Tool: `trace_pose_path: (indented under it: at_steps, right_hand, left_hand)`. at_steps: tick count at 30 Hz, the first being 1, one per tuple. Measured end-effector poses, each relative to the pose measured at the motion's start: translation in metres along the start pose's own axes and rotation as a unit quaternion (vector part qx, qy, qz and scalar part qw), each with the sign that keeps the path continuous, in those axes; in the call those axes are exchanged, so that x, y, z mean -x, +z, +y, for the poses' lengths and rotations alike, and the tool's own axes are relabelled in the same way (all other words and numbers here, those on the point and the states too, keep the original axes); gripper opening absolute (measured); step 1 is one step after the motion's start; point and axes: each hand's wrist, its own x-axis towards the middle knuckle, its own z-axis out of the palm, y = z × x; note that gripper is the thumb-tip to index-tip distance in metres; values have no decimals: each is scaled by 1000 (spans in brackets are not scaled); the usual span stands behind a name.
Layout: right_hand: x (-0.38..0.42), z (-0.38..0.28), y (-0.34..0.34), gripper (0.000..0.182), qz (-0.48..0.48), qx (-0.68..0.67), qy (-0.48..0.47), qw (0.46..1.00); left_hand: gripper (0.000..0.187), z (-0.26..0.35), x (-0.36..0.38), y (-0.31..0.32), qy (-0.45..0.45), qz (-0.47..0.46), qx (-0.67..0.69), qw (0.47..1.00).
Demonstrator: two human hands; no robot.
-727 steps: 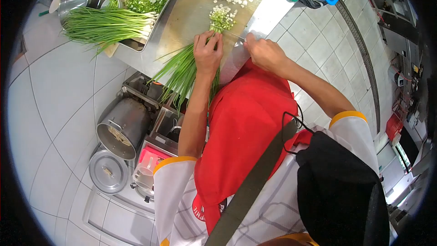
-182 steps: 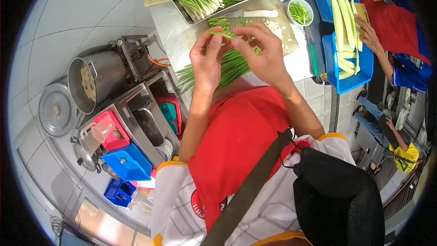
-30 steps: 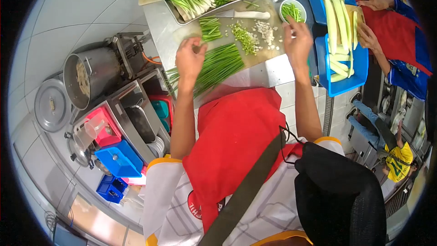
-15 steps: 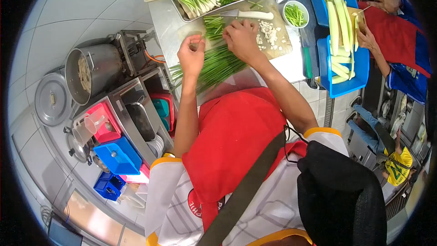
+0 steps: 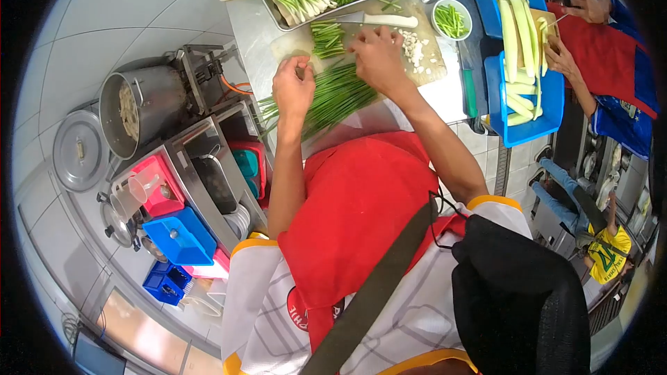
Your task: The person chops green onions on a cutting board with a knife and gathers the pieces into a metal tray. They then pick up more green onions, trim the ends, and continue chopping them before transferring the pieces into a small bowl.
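A bundle of long spring onion greens [image 5: 337,101] lies across the near edge of the cutting board [image 5: 432,52]. My left hand [image 5: 294,87] is at the bundle's left side, fingers curled in and raised towards the thumb. Over the bundle's right end is my right hand [image 5: 382,62], its fingers bent down and closed; what is under them is hidden. Beyond the bundle sits a short pile of cut green stalks [image 5: 327,39]. A white-handled knife [image 5: 389,21] lies behind my right hand, and chopped white pieces [image 5: 417,52] lie to its right.
A metal tray [image 5: 347,8] holds whole spring onions and chopped greens. To the right stand a white bowl [image 5: 451,21] of cut greens, a green-handled knife [image 5: 470,94] and blue bins [image 5: 531,132] of pale green vegetables. A co-worker's hands [image 5: 563,59] cut there. A large pot [image 5: 156,111] stands left.
My right hand has shifted slightly to the right, away from the cut stalks, uncovering more of them. My left hand has turned a little and its fingers have closed further.
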Motion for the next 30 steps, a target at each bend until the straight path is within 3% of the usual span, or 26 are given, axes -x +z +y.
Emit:
trace_pose_path:
  at_steps: [3, 5, 8, 16, 21, 25, 27, 30]
  right_hand:
    - [-3, 6, -8, 22, 14, -13, 48, 999]
    - [-6, 9, -5, 19, -36, -28, 35, 998]
    - [-6, 3, 13, 15, -14, -43, -20, 999]
    - [-5, -11, 15, 12, -42, -2, -27, 999]
    - [-4, -9, 18, 12, -59, 45, -29, 997]
    - [-7, 24, -21, 15, -23, 39, 63, 997]
    - [-13, 53, -34, 12, 68, 56, 85, 993]
    - [-22, 87, -22, 14, 66, 30, 119, 990]
  left_hand:
    - [16, 5, 1, 1, 20, -14, -41, 999]
    - [15, 14, 0, 4, 15, -20, -57, 998]
    - [15, 20, -2, 10, 9, -30, -85, 996]
    - [16, 19, -6, 6, -4, -40, -87, 995]
    - [10, 12, -10, 9, 61, -32, -72, 995]
    - [8, 7, -12, 8, 71, -46, -64, 994]
    - [7, 6, -12, 8, 125, -36, -61, 990]
    - [10, 6, -16, 13, 173, -49, -102, 978]
